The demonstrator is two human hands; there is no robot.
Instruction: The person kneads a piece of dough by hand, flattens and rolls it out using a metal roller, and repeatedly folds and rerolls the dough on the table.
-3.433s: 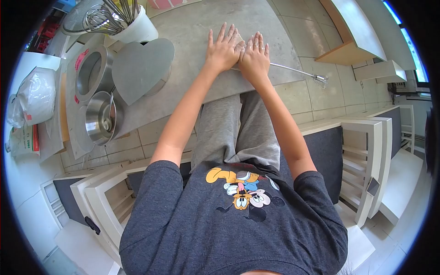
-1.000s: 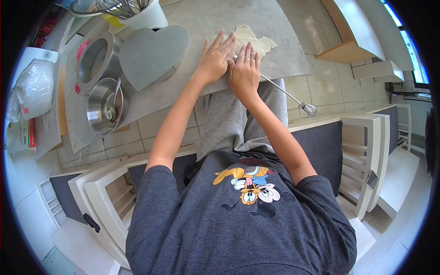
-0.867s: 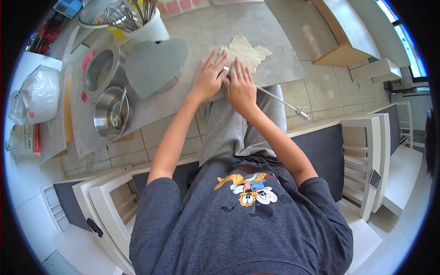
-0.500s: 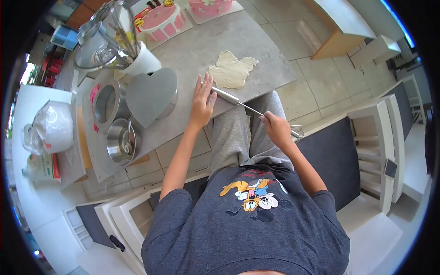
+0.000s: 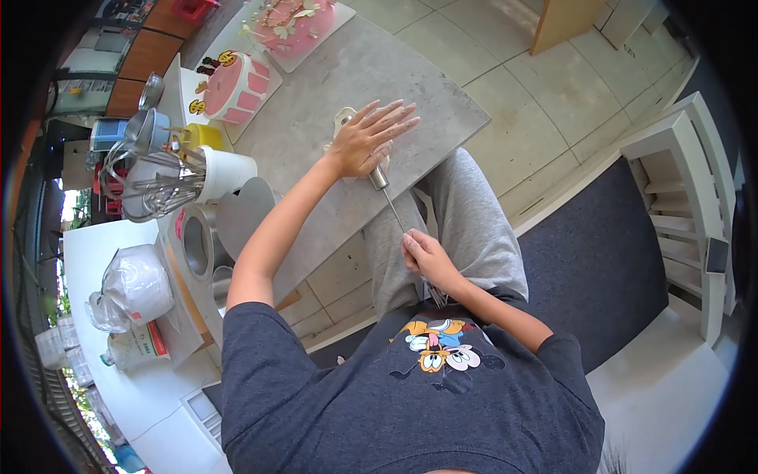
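My left hand [image 5: 371,141] lies with fingers spread over the dough [image 5: 343,118], covering most of it. The metal handle [image 5: 379,177] of a whisk comes out from under the palm, toward my lap. Lower down, my right hand [image 5: 423,254] is closed round the whisk's thin shaft [image 5: 394,208], with the wires [image 5: 439,298] below it near my shirt. Only the dough's far edge shows beyond my left hand.
Two pink cakes [image 5: 237,89] stand at the table's [image 5: 442,95] far left. A white container of whisks [image 5: 229,174], a grey heart-shaped plate [image 5: 241,213] and a round tin [image 5: 196,241] are left of my left arm. Tied plastic bag [image 5: 142,284] further left.
My left hand has moved forward over the dough, which showed fully before. My right hand and the whisk have shifted left and closer to my body. The view has turned.
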